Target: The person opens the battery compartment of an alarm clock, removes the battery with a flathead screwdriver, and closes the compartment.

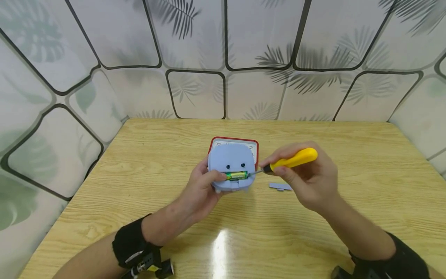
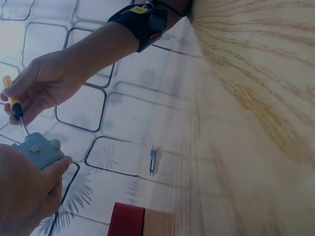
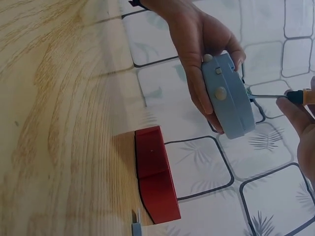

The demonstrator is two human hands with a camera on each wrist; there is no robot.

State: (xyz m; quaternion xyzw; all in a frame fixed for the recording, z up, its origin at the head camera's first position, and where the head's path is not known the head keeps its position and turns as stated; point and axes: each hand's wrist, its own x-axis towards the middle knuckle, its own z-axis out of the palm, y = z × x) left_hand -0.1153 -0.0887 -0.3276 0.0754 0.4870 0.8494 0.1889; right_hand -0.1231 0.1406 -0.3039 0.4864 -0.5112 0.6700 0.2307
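Observation:
My left hand (image 1: pixel 199 190) grips a small light blue alarm clock (image 1: pixel 231 155), its back with two black knobs turned towards me. A green and yellow battery (image 1: pixel 237 176) lies in the uncovered battery slot, the left thumb at its left end. Between the fingers and thumb of my right hand (image 1: pixel 315 180) is a screwdriver (image 1: pixel 296 159) with a yellow handle and black collar. Its metal shaft points left, the tip right at the battery's right end. In the right wrist view the clock (image 3: pixel 231 105) is seen edge-on, held above the table.
A red-rimmed square clock (image 1: pixel 257 149) with numerals lies on the wooden table (image 1: pixel 156 155), partly hidden behind the blue clock. The light blue battery cover (image 1: pixel 280 186) rests on the tabletop under the right hand. A patterned wall (image 1: pixel 251 93) rises behind the table.

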